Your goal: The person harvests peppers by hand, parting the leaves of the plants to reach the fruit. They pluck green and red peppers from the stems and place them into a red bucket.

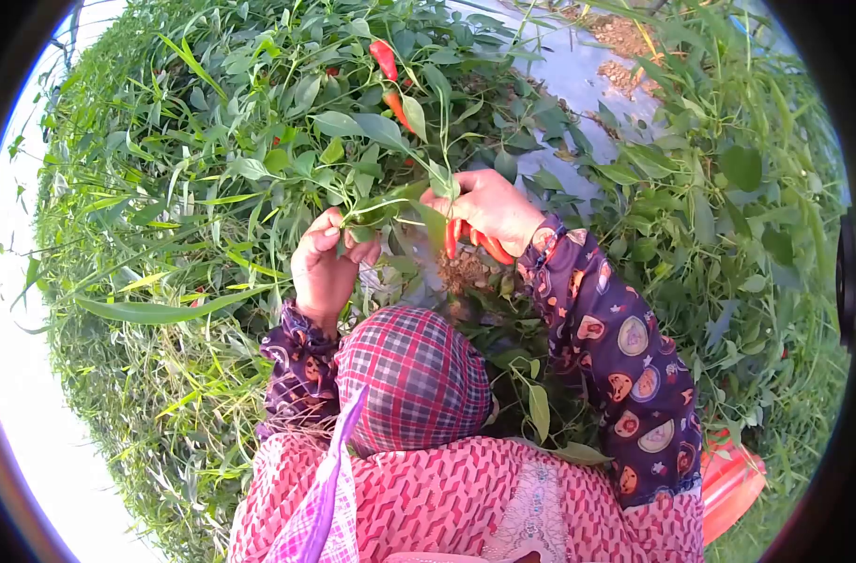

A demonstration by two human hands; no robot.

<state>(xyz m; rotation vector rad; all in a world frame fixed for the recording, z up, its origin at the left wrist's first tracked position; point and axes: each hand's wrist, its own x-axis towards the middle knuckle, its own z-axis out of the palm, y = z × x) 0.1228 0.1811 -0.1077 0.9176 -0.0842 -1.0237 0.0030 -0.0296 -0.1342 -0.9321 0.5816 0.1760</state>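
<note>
My left hand [327,261] is closed, its fingertips pinching a green stem of a chili plant [367,211]. Across from it, my right hand [486,214] is closed too, with several red chili peppers [492,246] showing below its fingers. Its thumb and fingertips are at a leafy part of the same branch, and a leaf partly hides them. Above the hands hang a red chili [384,59] and an orange-red chili [397,110], both on the plant.
Dense green plants [165,188] surround my hands. Pale plastic sheeting [578,75] with brown soil [625,42] lies at the upper right. A red-orange container [731,483] stands at the lower right. A rounded plaid-cloth shape [414,380] is below my hands.
</note>
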